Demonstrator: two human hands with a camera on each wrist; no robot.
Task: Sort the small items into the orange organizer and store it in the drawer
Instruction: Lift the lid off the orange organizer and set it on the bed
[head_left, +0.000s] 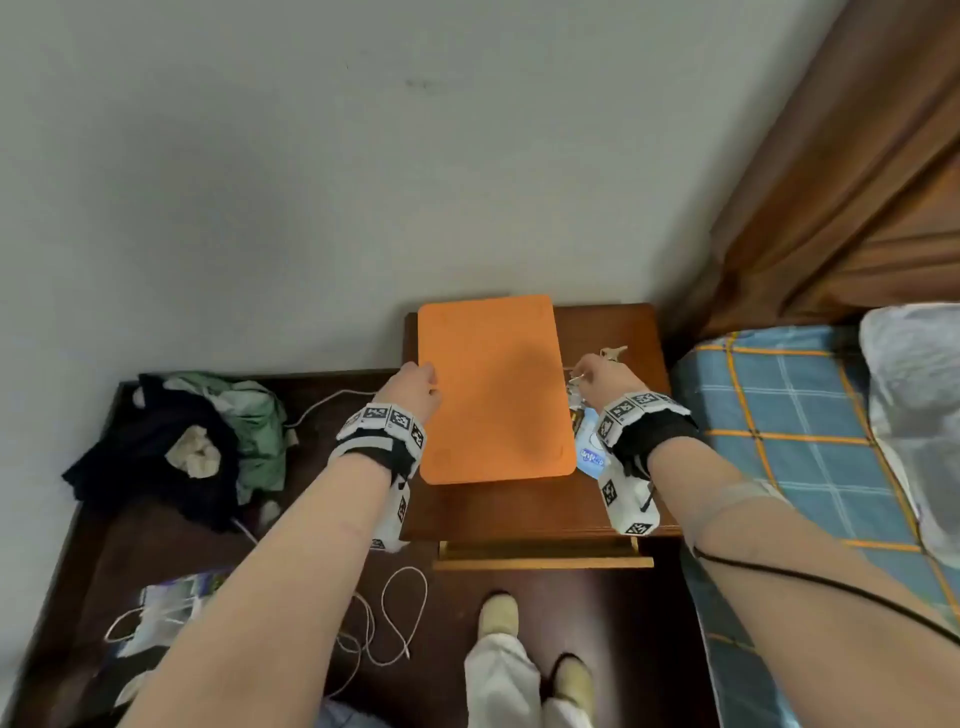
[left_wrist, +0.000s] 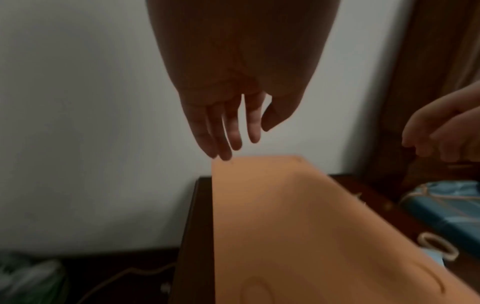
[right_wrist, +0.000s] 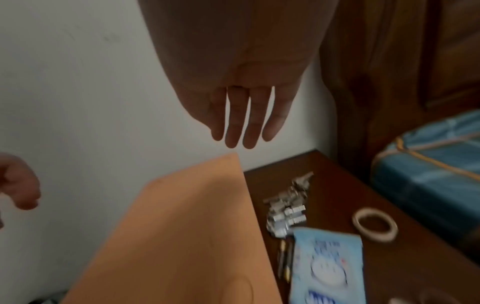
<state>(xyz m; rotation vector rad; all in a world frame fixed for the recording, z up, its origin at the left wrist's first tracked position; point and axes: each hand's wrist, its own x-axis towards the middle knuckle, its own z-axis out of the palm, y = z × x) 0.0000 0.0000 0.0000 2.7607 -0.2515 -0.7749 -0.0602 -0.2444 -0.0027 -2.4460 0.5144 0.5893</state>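
Head view: we see the organizer (head_left: 493, 387) flat on the nightstand (head_left: 613, 332), long axis running away from us, left hand (head_left: 413, 392) at its left edge, right hand (head_left: 602, 376) at its right edge.

Wrist views: both hands hang with fingers apart, holding nothing; left fingertips (left_wrist: 224, 152) sit just above the far corner, and the keys (right_wrist: 288, 203), tape ring (right_wrist: 375, 225) and packet (right_wrist: 328, 265) lie right of the organizer, nearer our right hand.

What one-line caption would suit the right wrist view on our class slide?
Open right hand hovers above the orange organizer, beside keys, a tape roll and a blue packet.
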